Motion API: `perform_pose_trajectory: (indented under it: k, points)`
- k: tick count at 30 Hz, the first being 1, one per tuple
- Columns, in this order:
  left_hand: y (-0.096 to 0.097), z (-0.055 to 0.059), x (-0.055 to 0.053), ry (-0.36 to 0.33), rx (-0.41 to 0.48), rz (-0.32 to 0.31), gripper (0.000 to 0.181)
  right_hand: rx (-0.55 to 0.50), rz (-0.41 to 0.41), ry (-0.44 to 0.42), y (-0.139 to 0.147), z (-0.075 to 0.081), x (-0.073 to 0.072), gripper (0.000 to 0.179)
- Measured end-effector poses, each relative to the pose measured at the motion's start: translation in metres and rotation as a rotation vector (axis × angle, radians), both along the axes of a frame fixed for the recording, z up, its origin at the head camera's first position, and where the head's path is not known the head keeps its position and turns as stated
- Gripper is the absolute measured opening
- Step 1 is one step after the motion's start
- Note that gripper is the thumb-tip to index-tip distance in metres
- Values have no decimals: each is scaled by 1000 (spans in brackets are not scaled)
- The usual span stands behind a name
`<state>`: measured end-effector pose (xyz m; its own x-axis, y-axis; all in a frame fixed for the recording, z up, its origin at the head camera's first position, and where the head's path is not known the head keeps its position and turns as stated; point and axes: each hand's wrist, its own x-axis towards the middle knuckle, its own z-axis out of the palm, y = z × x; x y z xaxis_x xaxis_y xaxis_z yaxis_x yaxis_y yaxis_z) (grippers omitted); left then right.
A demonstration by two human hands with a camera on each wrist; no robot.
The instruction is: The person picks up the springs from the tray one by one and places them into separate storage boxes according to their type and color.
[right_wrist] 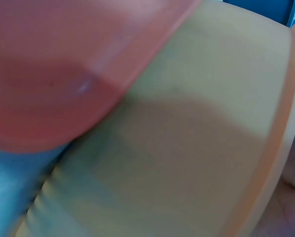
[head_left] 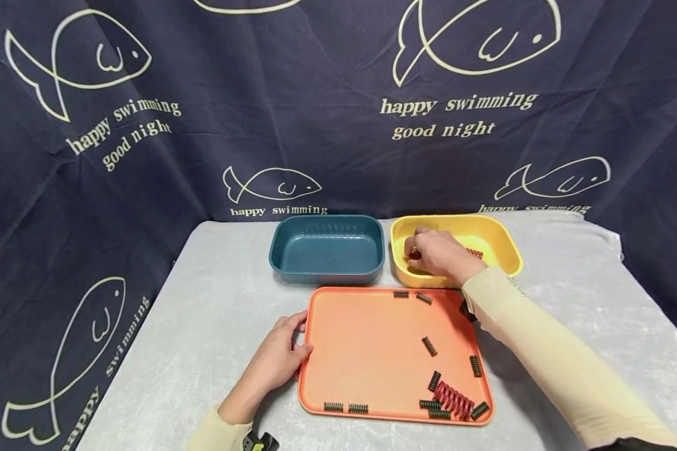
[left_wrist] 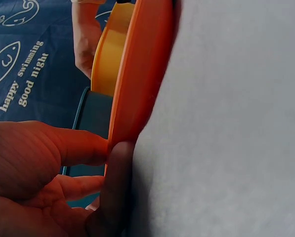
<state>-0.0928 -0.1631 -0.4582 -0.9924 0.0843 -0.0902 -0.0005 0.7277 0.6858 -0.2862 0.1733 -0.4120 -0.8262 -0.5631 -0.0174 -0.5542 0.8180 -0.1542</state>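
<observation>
My left hand [head_left: 278,356] pinches the left rim of an orange tray [head_left: 367,351]; in the left wrist view a finger lies beneath the edge. My right hand [head_left: 441,254] is down inside a yellow bin [head_left: 504,244], its fingers curled on a red spring [head_left: 414,254] that they partly cover. Another red spring [head_left: 475,253] lies in that bin behind the hand. On the tray, a large red spring [head_left: 454,401] rests at the lower right corner, among several small dark springs [head_left: 430,404]. The right wrist view shows mostly the bin's outer wall [right_wrist: 201,123].
A dark teal bin [head_left: 327,254] stands left of the yellow one, behind the tray. More small dark springs [head_left: 345,408] lie along the tray's front edge and others near its back edge. A navy curtain [head_left: 338,125] hangs behind the grey-covered table [head_left: 214,300].
</observation>
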Motion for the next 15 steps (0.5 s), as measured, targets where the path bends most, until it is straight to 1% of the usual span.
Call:
perform_pose_trajectory:
  k: [4,8,11,15]
  points:
    - [1,0,1,10,1,-5,63,-2,-17,-24,1,0,2,19]
    - [1,1,1,14,5,-7,63,-13,-42,-41,3,5,6,23]
    - [1,2,1,13,10,-3,63,-22,-38,-13,5,11,9,24]
    - [1,1,1,10,17,-1,63,-37,-13,42,5,21,17,27]
